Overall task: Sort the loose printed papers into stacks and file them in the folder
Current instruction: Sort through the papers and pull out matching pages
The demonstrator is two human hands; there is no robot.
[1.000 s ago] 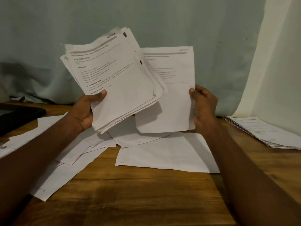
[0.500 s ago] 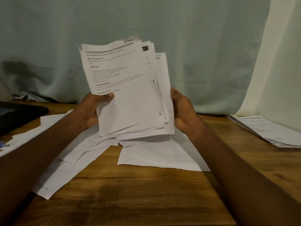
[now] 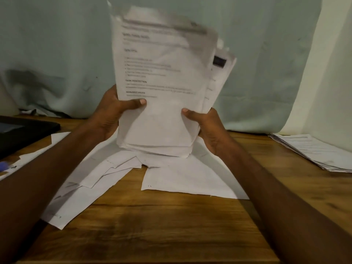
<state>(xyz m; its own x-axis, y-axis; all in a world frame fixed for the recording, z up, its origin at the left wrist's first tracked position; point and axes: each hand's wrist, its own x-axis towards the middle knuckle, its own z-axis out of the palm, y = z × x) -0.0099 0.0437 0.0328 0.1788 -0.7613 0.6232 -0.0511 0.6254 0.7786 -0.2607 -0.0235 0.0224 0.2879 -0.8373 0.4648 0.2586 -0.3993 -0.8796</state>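
Observation:
I hold a thick bundle of printed papers [image 3: 162, 79] upright above the wooden table [image 3: 162, 225]. My left hand [image 3: 112, 115] grips its left edge with the thumb across the front sheet. My right hand [image 3: 207, 128] grips the lower right edge, thumb on the front. The bundle's bottom edge hangs just over several loose sheets [image 3: 190, 180] lying face down on the table. A separate stack of printed papers [image 3: 314, 153] lies at the right edge of the table. A black folder [image 3: 22, 132] lies at the far left.
A pale curtain [image 3: 57, 54] hangs behind the table. More loose sheets [image 3: 76, 197] spread to the front left under my left forearm. A small blue object [image 3: 3, 165] shows at the left edge. Bare wood lies along the front of the table.
The single sheet from my right hand has joined the bundle. Both hands now hold the bundle, which has turned upright and moved to the centre.

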